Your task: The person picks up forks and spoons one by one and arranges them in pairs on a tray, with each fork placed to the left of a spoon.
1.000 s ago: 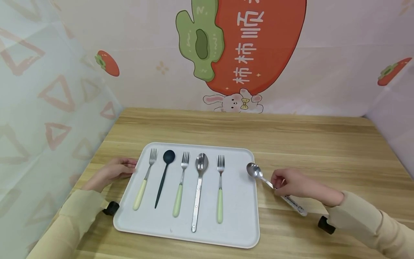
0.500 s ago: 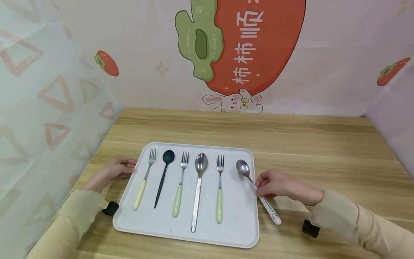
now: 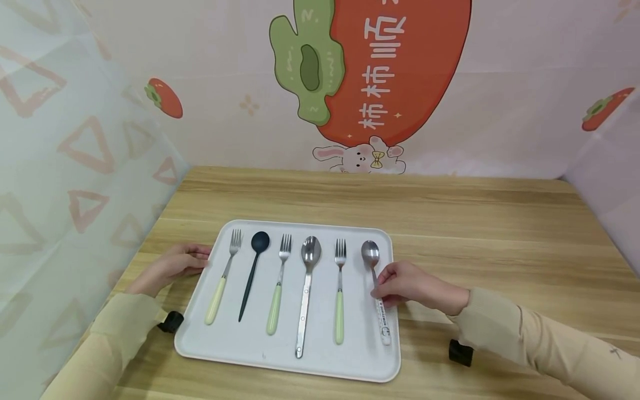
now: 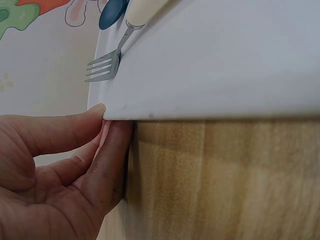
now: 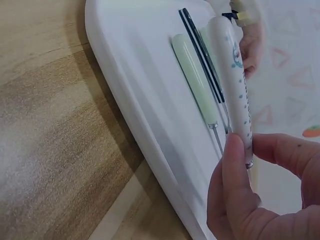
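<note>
A white tray (image 3: 240, 344) lies on the table with a row of cutlery on it. My right hand (image 3: 420, 286) pinches a spoon with a white patterned handle (image 5: 232, 75) between thumb and fingers, over the tray's right side. The spoon's steel bowl (image 3: 370, 253) points away from me, and its handle end is toward me. At the tray's left edge, my left hand (image 3: 175, 264) grips the rim: in the left wrist view the thumb (image 4: 95, 116) is at the top edge and the fingers are below. Closest to that hand lies a fork with a cream handle (image 3: 216, 300).
Between that fork and the held spoon lie a black spoon (image 3: 248, 283), a green-handled fork (image 3: 275, 308), a long steel spoon (image 3: 303, 311) and another green-handled fork (image 3: 339, 316). Wooden tabletop (image 3: 500, 222) surrounds the tray; a printed wall covering (image 3: 225, 133) stands behind.
My right hand has carried the spoon left from beside the tray to over its right side, and the spoon has turned nearly parallel to the other cutlery. The left hand has stayed put.
</note>
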`<state>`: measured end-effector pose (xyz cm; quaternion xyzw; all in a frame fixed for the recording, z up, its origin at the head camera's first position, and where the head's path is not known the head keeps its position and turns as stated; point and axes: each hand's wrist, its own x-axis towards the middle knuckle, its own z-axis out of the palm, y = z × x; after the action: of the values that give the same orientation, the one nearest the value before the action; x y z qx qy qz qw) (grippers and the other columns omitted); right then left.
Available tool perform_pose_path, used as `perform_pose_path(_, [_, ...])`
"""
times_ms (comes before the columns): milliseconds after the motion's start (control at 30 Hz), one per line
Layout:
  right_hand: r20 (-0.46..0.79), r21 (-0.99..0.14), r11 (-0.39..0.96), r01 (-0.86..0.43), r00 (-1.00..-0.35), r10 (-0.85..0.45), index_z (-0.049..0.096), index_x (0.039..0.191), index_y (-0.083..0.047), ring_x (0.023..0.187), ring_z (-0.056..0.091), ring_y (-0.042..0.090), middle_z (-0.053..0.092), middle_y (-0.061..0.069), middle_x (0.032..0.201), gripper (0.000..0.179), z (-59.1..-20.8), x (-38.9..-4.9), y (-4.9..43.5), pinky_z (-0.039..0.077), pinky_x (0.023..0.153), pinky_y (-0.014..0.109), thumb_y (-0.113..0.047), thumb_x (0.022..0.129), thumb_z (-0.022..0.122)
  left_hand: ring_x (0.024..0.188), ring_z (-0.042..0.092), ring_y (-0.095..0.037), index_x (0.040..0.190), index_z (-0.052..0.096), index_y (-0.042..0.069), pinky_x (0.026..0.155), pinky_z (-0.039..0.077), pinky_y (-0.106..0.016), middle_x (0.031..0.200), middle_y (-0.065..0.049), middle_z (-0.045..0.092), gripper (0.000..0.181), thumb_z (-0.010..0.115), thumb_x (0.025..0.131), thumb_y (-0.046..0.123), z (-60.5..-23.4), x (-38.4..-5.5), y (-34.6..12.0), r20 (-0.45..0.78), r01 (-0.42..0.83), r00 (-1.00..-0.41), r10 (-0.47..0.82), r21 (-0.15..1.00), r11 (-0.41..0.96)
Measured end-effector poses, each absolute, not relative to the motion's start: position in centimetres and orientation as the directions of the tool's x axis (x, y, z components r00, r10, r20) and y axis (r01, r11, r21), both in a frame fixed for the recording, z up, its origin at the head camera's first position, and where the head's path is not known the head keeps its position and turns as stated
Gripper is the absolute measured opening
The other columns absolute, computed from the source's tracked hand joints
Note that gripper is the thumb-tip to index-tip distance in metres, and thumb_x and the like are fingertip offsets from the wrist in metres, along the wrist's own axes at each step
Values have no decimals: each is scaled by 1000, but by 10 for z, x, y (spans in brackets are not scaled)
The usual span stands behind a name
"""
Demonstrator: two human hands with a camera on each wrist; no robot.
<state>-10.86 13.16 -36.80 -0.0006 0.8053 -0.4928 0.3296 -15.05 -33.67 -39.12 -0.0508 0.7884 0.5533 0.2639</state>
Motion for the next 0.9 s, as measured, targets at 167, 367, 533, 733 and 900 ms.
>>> perform_pose_path(167, [-518, -796, 504, 336, -808, -280, 54, 81, 2, 59, 59, 10, 58, 6, 70, 21, -373, -111, 124, 52, 57, 23, -6, 72, 72, 77, 58, -4, 122, 34, -23, 73, 51, -20, 85, 3, 58, 44, 53, 87, -4, -391, -151, -336, -481, -383, -854, 200, 840, 385])
perform_pose_path(367, [-517, -769, 536, 349, -833, -198, 55, 77, 1, 53, 59, 10, 59, 7, 65, 20, -379, -111, 115, 53, 53, 24, -4, 71, 73, 78, 58, -5, 120, 38, -21, 73, 52, -20, 86, 1, 59, 48, 61, 83, 2, -396, -152, -341, -458, -365, -858, 233, 863, 349])
perform_pose_path(533, [-538, -732, 564, 382, -832, -135, 55, 75, -1, 51, 59, 10, 60, 8, 64, 19, -382, -112, 106, 53, 53, 24, -4, 70, 74, 79, 59, -8, 114, 47, -16, 73, 52, -20, 86, -1, 59, 47, 68, 80, 9, -405, -156, -352, -414, -334, -853, 318, 901, 278])
perform_pose_path(733, [-536, -710, 599, 370, -836, -119, 56, 74, 0, 51, 59, 11, 61, 9, 63, 18, -385, -111, 102, 53, 52, 25, -4, 72, 73, 80, 58, -5, 122, 35, -22, 75, 51, -21, 87, 2, 59, 53, 60, 84, 3, -393, -152, -339, -471, -372, -855, 220, 850, 374])
perform_pose_path(900, [-531, -686, 642, 343, -839, -119, 56, 72, -1, 48, 59, 10, 61, 8, 61, 17, -386, -113, 99, 52, 51, 24, -5, 72, 72, 79, 58, -4, 123, 33, -23, 75, 51, -20, 86, 4, 58, 48, 55, 87, -2, -393, -151, -337, -480, -378, -854, 202, 839, 392])
